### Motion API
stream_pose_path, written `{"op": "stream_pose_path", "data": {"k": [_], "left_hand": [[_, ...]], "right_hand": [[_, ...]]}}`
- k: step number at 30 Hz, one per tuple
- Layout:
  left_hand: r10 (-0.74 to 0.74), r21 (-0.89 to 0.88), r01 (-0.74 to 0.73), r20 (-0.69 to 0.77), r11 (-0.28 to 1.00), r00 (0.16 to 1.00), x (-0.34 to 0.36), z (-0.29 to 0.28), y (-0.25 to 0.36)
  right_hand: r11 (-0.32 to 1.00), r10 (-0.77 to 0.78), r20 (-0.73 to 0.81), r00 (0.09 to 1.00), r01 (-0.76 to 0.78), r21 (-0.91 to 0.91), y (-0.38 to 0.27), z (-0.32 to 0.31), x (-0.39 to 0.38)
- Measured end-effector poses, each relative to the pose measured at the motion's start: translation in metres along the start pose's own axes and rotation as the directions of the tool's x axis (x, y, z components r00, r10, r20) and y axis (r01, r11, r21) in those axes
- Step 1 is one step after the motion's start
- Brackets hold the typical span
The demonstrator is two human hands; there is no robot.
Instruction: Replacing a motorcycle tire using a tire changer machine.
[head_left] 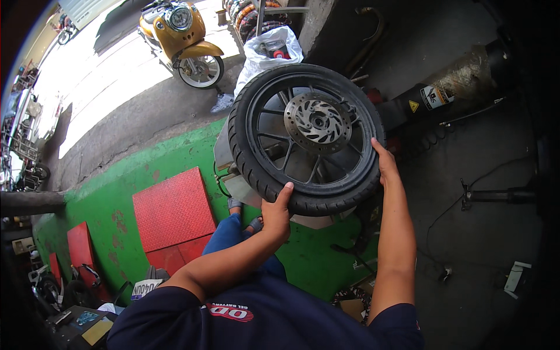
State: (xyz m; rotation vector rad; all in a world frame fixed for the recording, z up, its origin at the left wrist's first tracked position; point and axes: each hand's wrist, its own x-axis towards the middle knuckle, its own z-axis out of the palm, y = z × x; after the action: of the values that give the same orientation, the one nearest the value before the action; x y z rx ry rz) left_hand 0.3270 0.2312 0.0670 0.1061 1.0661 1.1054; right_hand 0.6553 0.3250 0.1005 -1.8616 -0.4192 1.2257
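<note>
Wheel [308,143]: a dark motorcycle wheel with its tyre [240,131] fitted, out in front of you above the green floor [105,201], disc side facing up and tilted toward you. Pale metal machine parts [242,191] show beneath its near edge; whether they bear any of the load, I cannot tell. Your left hand [276,217] grasps the near edge, thumb on the sidewall, the other fingers mostly out of sight beneath. Your right hand [385,163] grasps the right edge, thumb lying along the rubber; its remaining fingers are hidden behind the tyre, so I cannot tell how firmly they curl. Handling estimate: fairly heavy and awkward for its breadth, with the mass spread around the edge, so expect it to tip if one side lets go. Rim and spokes [288,156] should be rigid; the tyre should yield only a little and give good friction, unless dust or oil lies on it, which cannot be judged here. Best hold: the tyre, hands on opposite sides, palms under and thumbs over; yours sit at near and right, so the far left looks less supported. Keep fingers off the slotted brake disc [303,129]: likely the part most easily harmed by knocks or grease, and its edges may nip. The spokes offer a fallback hold.
</note>
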Motion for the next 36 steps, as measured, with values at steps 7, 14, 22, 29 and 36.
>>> {"op": "stream_pose_path", "data": {"k": [7, 14, 22, 29, 36], "left_hand": [[-0.091, -0.115, 0.089, -0.019, 0.989, 0.996, -0.008, 0.005, 0.007], [-0.109, -0.094, 0.110, 0.008, 0.990, 0.994, -0.014, 0.003, 0.013], [-0.144, -0.088, 0.143, -0.010, 0.986, 0.990, -0.020, 0.006, 0.013], [-0.186, -0.077, 0.187, 0.020, 0.979, 0.982, -0.027, 0.007, 0.018], [-0.186, -0.075, 0.186, 0.019, 0.980, 0.982, -0.031, 0.009, 0.022]], "right_hand": [[0.997, -0.039, -0.012, 0.999, 0.038, -0.073, -0.014, 0.000, -0.008], [0.985, -0.071, -0.051, 0.996, 0.062, -0.159, -0.026, 0.004, -0.019], [0.983, -0.085, -0.078, 0.993, 0.071, -0.171, -0.036, 0.004, -0.029], [0.978, -0.091, -0.089, 0.992, 0.072, -0.198, -0.035, 0.001, -0.029], [0.978, -0.077, -0.095, 0.993, 0.057, -0.199, -0.036, 0.000, -0.031]]}}
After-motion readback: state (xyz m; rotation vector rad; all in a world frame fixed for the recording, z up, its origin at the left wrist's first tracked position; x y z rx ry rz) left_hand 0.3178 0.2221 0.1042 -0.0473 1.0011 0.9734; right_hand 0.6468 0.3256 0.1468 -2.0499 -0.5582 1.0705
